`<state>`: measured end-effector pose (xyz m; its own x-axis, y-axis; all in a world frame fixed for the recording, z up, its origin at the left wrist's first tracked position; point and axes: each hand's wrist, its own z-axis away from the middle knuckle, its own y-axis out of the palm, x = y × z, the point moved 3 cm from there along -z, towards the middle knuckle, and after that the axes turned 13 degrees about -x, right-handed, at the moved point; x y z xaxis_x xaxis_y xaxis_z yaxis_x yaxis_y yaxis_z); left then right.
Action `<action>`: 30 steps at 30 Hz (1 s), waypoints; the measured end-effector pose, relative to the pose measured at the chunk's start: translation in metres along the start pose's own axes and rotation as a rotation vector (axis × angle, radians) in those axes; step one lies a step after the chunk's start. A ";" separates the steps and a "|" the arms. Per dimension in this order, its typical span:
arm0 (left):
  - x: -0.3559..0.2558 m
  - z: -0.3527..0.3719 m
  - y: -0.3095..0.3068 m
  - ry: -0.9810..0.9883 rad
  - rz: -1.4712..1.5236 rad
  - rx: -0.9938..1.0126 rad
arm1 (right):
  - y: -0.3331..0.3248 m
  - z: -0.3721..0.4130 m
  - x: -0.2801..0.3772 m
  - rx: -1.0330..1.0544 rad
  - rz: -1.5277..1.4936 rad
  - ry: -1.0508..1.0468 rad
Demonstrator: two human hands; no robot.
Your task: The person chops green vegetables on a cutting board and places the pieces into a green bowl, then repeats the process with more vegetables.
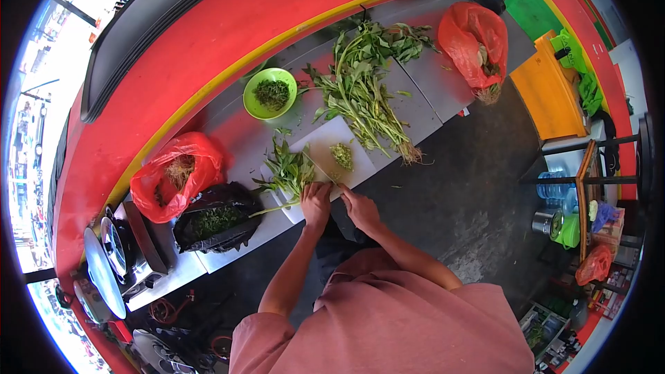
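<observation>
My left hand (316, 205) is closed around a bunch of leafy green stems (289, 170), pressing it down on the white cutting board (355, 140). Just beside it, my right hand (360, 209) grips a knife; its handle is hidden in my fingers. The thin knife blade (323, 168) points away from me across the board, close to the left fingers. A small pile of chopped green stems (341, 156) lies on the board to the right of the blade. Leaves fan out beyond the left hand, over the board's left edge.
Further right along the metal counter (424, 83) lie long leafy stalks (360, 90) with roots. A green bowl (258, 109) holds chopped greens. Red plastic bags (149, 183) sit at both ends, and a black bag (232, 197) with cut leaves stands left of the board.
</observation>
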<state>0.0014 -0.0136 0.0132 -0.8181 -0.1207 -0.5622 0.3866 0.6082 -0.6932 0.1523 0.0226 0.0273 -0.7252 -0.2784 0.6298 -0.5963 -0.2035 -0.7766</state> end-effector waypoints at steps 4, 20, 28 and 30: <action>-0.009 0.006 -0.003 -0.036 -0.055 -0.005 | 0.016 -0.016 -0.003 -0.033 0.058 -0.071; -0.009 -0.001 0.017 0.011 -0.072 0.041 | -0.023 -0.026 -0.010 -0.025 -0.197 0.139; -0.006 0.001 0.019 0.057 -0.131 0.077 | -0.019 -0.009 -0.013 0.040 -0.133 0.145; -0.005 0.000 0.018 0.073 -0.121 0.086 | -0.018 -0.009 -0.015 0.030 -0.155 0.162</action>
<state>0.0126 -0.0018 0.0033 -0.8885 -0.1293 -0.4403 0.3163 0.5227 -0.7917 0.1709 0.0388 0.0324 -0.6732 -0.0875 0.7343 -0.6961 -0.2603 -0.6691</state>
